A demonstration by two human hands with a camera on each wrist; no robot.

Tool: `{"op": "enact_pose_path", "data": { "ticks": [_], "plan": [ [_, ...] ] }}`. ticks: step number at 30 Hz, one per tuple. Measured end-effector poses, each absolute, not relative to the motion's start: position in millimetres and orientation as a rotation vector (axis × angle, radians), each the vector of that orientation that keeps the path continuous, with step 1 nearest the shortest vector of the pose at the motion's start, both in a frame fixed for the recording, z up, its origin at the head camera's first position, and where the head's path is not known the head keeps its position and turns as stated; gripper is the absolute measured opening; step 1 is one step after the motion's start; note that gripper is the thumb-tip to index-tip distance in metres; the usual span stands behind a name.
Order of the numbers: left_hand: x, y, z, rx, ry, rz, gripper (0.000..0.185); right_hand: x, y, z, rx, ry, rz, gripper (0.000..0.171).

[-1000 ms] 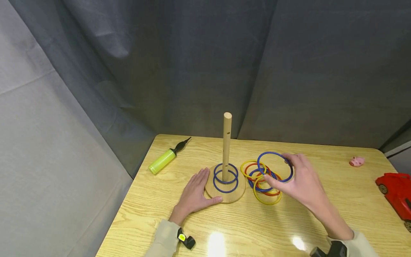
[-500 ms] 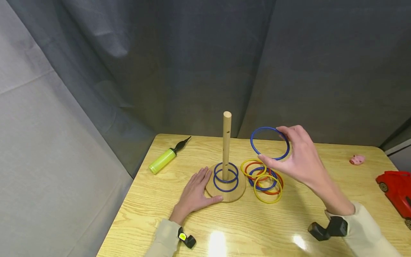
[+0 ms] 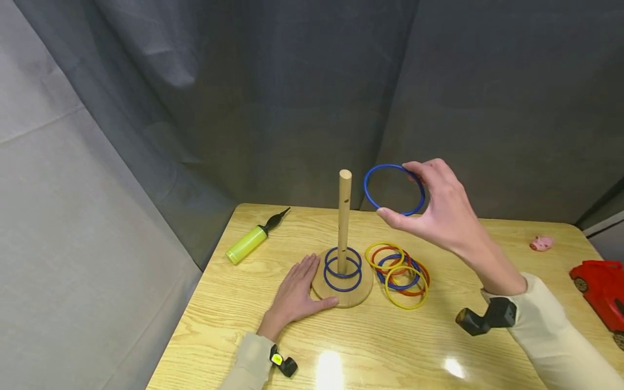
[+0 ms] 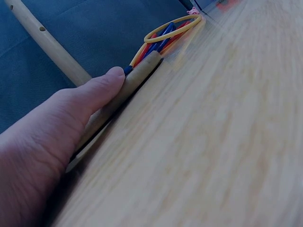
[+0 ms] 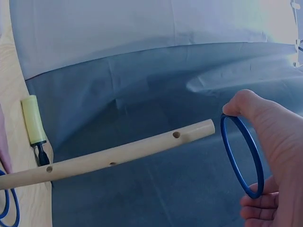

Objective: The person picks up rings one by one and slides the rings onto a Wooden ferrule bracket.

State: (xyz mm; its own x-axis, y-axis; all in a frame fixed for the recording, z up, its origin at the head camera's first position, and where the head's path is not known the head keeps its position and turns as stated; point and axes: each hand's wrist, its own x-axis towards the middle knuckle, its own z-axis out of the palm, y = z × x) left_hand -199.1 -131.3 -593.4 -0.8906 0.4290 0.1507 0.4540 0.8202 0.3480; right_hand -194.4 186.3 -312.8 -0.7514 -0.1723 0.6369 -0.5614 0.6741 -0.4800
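My right hand (image 3: 441, 208) holds a blue ring (image 3: 388, 165) between thumb and fingertips. The ring is raised above the table, just right of the top of an upright wooden peg (image 3: 344, 216). In the right wrist view, the held ring (image 5: 254, 150) stands apart from the peg's end (image 5: 201, 129). My left hand (image 3: 296, 295) rests against the round wooden base (image 3: 361, 295), fingers straight along its left side and thumb on the front edge. Two blue rings (image 3: 343, 291) lie around the foot of the peg.
Right of the base lies a loose overlapping pile of yellow, red and blue rings (image 3: 406, 308). A green hand pump (image 3: 247, 245) with a black nozzle lies at the left. A pink pig toy (image 3: 541, 244) and a red toy car (image 3: 602, 295) are at the right. Dark curtain (image 3: 292, 108) hangs behind.
My right hand has lifted the blue ring up from the pile and moved it leftward to the height of the peg's top. My left hand has stayed on the base.
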Motion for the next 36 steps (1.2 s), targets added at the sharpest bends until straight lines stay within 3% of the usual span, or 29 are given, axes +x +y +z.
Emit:
{"op": "enact_pose_path", "data": {
  "ticks": [16,36],
  "plan": [
    [-199.9,-131.7,-596.4,-0.71,-2.931,-0.613,0.121,-209.2,156.4,-291.7,0.673,-2.378,0.884,0.078],
    [-199.3,-130.2,-595.8,-0.699,-2.962,-0.598,0.123,-220.9,145.2,-339.2,0.688,-2.51,0.805,0.085]
  ]
}}
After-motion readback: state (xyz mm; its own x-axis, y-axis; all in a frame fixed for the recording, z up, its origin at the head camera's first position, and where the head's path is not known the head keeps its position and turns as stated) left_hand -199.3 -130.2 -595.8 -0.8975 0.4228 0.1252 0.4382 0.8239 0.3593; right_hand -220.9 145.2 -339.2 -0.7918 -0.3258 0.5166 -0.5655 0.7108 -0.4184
